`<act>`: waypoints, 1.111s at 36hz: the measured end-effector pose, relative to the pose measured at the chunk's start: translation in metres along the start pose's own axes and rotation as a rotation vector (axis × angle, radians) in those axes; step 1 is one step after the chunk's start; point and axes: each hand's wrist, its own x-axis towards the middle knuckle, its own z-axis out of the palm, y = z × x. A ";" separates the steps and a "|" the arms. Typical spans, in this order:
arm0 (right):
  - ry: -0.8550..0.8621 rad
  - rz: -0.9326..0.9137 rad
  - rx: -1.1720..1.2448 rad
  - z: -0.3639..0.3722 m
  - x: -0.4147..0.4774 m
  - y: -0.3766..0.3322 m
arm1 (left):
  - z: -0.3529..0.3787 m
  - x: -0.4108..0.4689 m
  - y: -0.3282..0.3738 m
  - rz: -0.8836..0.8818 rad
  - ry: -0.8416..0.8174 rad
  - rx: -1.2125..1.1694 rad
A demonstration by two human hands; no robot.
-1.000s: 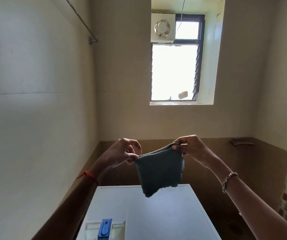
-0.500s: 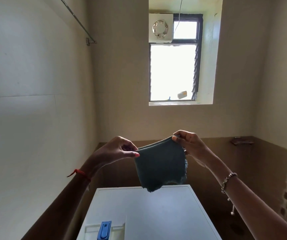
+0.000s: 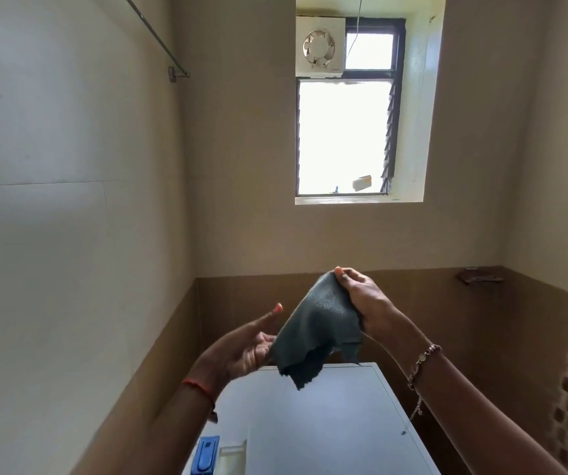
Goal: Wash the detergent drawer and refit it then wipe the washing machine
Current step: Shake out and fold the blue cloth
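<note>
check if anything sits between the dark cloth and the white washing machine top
Nothing visible does. The dark teal fabric cloth hangs from the right hand with only open air down to the white washing machine top. The left hand is beside the cloth, not under it.

Shows a dark cloth (image 3: 320,330) of soft, matt weave, fraying along its lower edge. Gives the washing machine (image 3: 327,426) a smooth white top with a faint sheen, and the detergent drawer (image 3: 207,454) glossy blue plastic. Adds a shiny metal rail (image 3: 159,39), a matt pale wall (image 3: 52,234), smooth brown tiles (image 3: 447,320) and a beaded metallic bracelet (image 3: 423,359).
</note>
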 end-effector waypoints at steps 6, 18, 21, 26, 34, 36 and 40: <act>-0.069 0.442 0.093 -0.018 0.007 0.012 | -0.007 0.007 -0.005 -0.001 0.269 0.178; -0.240 0.415 -0.132 -0.039 0.012 0.030 | -0.031 0.011 0.006 0.248 0.427 0.407; -0.255 0.361 -0.282 -0.039 0.010 0.029 | -0.036 0.007 0.009 0.309 0.425 0.576; -0.205 0.237 -0.431 -0.035 0.007 0.031 | -0.040 0.006 0.010 0.458 0.481 0.854; -0.192 0.056 -0.560 -0.034 0.005 0.030 | -0.042 0.006 0.016 0.558 0.526 1.071; -0.253 0.021 -0.514 -0.035 0.004 0.027 | -0.040 0.004 0.018 0.545 0.498 1.003; -0.372 0.015 -0.216 -0.027 0.002 0.027 | -0.028 0.004 0.015 0.519 0.361 0.704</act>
